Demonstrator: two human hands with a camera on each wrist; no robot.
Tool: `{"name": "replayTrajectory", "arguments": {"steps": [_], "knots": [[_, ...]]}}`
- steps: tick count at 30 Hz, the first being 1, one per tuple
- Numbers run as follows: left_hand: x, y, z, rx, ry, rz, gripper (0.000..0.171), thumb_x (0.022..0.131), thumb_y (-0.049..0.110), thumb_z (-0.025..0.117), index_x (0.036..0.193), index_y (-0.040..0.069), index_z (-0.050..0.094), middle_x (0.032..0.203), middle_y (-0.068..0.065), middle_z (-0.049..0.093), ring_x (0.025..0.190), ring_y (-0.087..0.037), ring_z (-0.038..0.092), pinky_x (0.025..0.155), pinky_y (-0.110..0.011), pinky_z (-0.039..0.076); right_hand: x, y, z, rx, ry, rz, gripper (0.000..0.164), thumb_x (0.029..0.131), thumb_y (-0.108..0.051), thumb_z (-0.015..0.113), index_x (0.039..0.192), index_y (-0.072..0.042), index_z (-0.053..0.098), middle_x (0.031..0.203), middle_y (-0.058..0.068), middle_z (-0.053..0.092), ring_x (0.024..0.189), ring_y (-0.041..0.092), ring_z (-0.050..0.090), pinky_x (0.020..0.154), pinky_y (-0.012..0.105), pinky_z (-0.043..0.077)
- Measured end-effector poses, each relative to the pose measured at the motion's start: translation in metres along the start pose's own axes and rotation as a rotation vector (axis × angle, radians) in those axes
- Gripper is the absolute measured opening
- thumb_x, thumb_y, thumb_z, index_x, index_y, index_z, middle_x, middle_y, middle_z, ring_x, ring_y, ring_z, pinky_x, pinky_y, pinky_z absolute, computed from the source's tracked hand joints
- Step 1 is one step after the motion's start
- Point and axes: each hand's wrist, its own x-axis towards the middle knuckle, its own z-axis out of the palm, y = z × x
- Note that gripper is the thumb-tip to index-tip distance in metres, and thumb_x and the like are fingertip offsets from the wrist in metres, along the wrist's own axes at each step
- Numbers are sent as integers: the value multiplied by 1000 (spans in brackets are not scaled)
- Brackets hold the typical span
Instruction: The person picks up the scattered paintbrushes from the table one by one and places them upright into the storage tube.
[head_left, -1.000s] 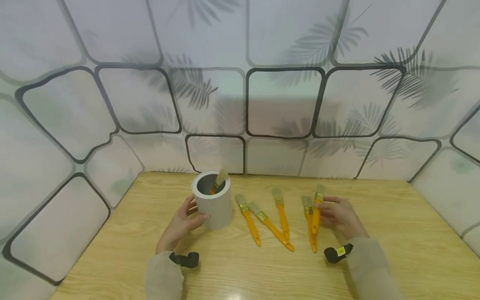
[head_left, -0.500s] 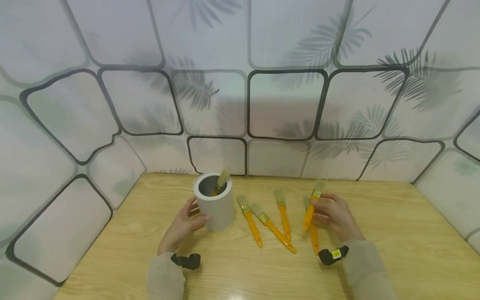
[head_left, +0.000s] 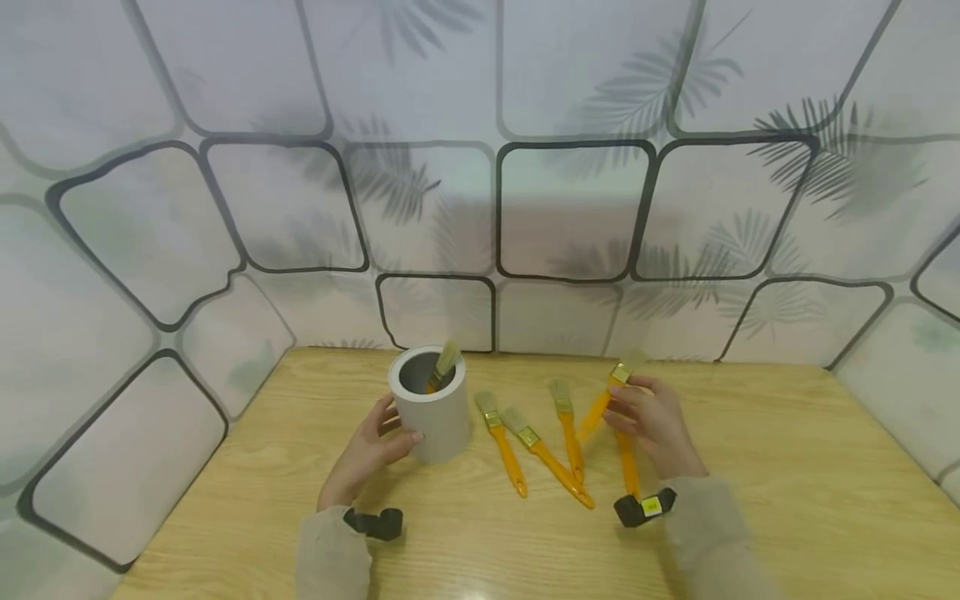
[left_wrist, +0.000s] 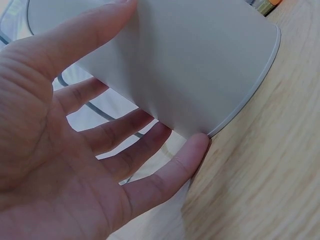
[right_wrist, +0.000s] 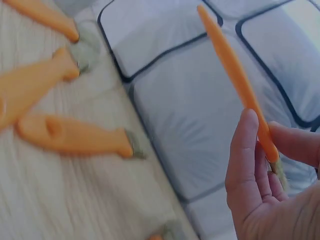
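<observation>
My left hand [head_left: 370, 454] holds a grey-white cylindrical container [head_left: 435, 429] from its left side. In the left wrist view the thumb lies along the container's wall [left_wrist: 185, 60], and the fingertips touch it lower down. One paintbrush [head_left: 442, 367] leans inside, bristles up past the rim. My right hand [head_left: 651, 421] pinches another paintbrush [right_wrist: 235, 75] by the handle near its metal band, above the table; it is tilted, bristles up to the right. Under that hand lies a paintbrush [head_left: 628, 467], partly hidden. Three more lie between the hands: a left one [head_left: 504, 446], a middle one [head_left: 551, 462] and a right one [head_left: 567, 429].
A light wood table [head_left: 480, 542] carries everything. Behind it and at both sides rises a pale wall covering [head_left: 570, 208] with dark outlines and leaf prints. Black devices are strapped at the left wrist [head_left: 375, 523] and the right wrist [head_left: 645, 507].
My right hand has lifted its paintbrush from beside the rightmost one and moved left, and the brush has tilted further, its handle end swinging left. The left hand and container stay put.
</observation>
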Motion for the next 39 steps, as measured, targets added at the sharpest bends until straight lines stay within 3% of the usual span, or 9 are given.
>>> {"name": "replayTrajectory", "arguments": {"steps": [2,6,10,15,18,22,39], "knots": [[0,0,0,-1,-3,1,86,92,15,74,161,13,24,159,-24,25,144,-46,28,102,-52,45,-2,-2,7,20,-5,-13,45,103,-5,59,139,5,35,104,1,58,86,11,65,85,29,57],[-1,0,0,-6,-5,9,86,91,15,74,161,13,23,159,-24,25,144,-46,29,102,-53,44,-3,-6,23,118,-6,-58,14,100,2,58,109,-2,48,92,0,61,77,12,67,77,32,60],[0,-1,1,-12,-5,11,86,91,14,74,161,12,24,159,-24,25,143,-45,29,102,-52,44,-3,-10,39,217,10,-89,17,98,8,58,91,-5,48,82,1,62,68,14,68,72,37,61],[0,0,1,-12,-2,2,86,91,14,74,161,13,24,159,-24,26,143,-45,29,103,-52,44,-3,-13,58,224,9,-101,16,98,9,56,99,-3,44,86,2,61,70,14,69,73,36,61],[-1,1,1,-10,4,0,86,91,14,75,161,13,24,159,-24,26,143,-45,29,102,-52,45,-3,-13,69,243,8,-130,16,98,10,57,93,-3,48,83,2,63,69,15,70,71,37,61],[-1,1,1,-15,5,-2,86,91,13,74,161,12,24,159,-24,26,143,-45,30,102,-51,45,-4,-10,80,293,9,-173,28,96,13,57,77,-8,52,77,2,66,66,18,70,68,38,62],[-1,0,1,-37,-7,9,86,91,12,73,161,12,23,159,-24,26,143,-45,30,101,-49,45,-6,-6,108,396,8,-216,28,95,13,57,78,-6,48,83,8,63,71,21,70,73,45,61]]}}
